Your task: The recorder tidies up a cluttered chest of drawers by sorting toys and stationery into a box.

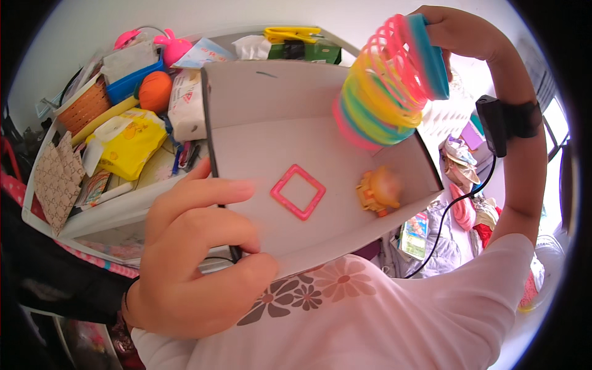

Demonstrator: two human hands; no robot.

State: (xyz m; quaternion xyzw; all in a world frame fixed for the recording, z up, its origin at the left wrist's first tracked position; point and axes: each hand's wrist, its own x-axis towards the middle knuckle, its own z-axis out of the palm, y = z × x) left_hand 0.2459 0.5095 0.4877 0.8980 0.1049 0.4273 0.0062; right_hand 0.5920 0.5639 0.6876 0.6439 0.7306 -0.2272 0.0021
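The right hand [461, 36] grips the rainbow spring [385, 86], its coils below the fingers — far-right of the box [259, 145] — left hand [200, 268] clasping the left edge.

- Setting: a home, evidently a lived-in room, its belongings kept close together.
- Nine to eleven o'clock: a white tabletop with a raised rim [123, 213], crowded with everyday goods, including a glossy yellow soft packet [132, 148], a tan woven-textured basket [83, 111] and a bright blue plastic container [132, 86].
- Eleven o'clock, beyond: a plain white wall [203, 12].
- One to two o'clock: a rainbow-coloured plastic coil spring [382, 117], a plaything.
- Three o'clock: a small yellow-orange toy figure [370, 191], blurred.
- Three to four o'clock: crumpled pink cloth [462, 209] and rumpled grey fabric [441, 262], loosely heaped, indicating domestic use.
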